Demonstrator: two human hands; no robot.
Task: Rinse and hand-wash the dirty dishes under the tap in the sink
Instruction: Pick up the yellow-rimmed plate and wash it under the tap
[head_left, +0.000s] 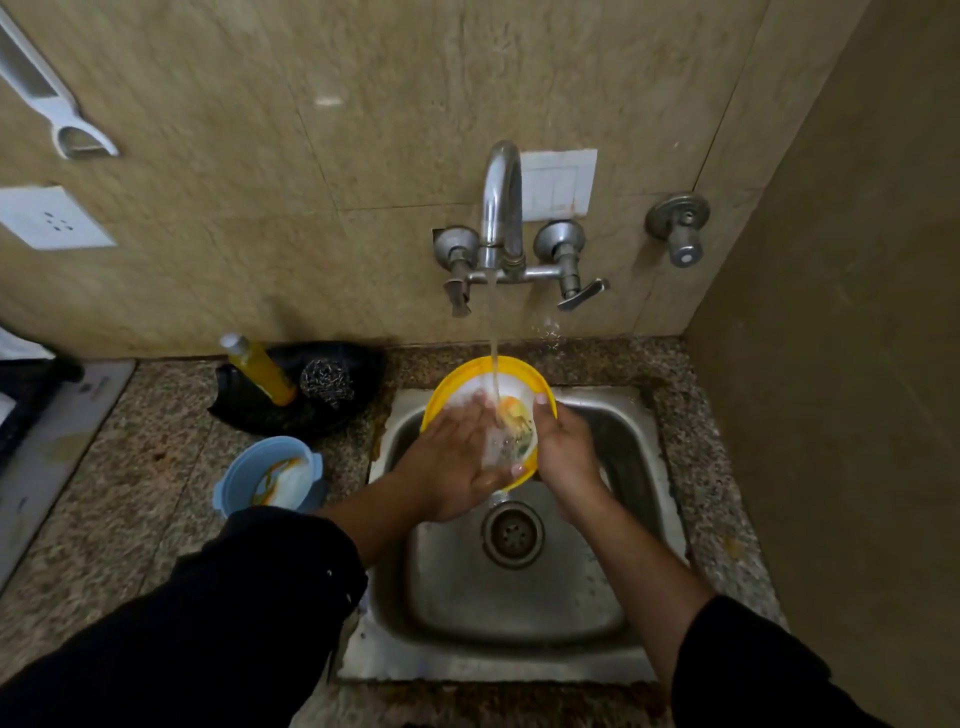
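Under tap stream, yellow plate tilted over sink. L hand flat, fingers straight on plate face; R hand grips its rim, thumb on top. Yellow bottle left of sink, writing unreadable.

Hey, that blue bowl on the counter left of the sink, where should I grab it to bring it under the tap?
Probably by the rim at the small lug on its sink side. The blue bowl stands upright, open-topped, with leftovers inside, so come down from above with the left hand, the nearer one: thumb inside the rim, fingers outside the wall, keeping it level.
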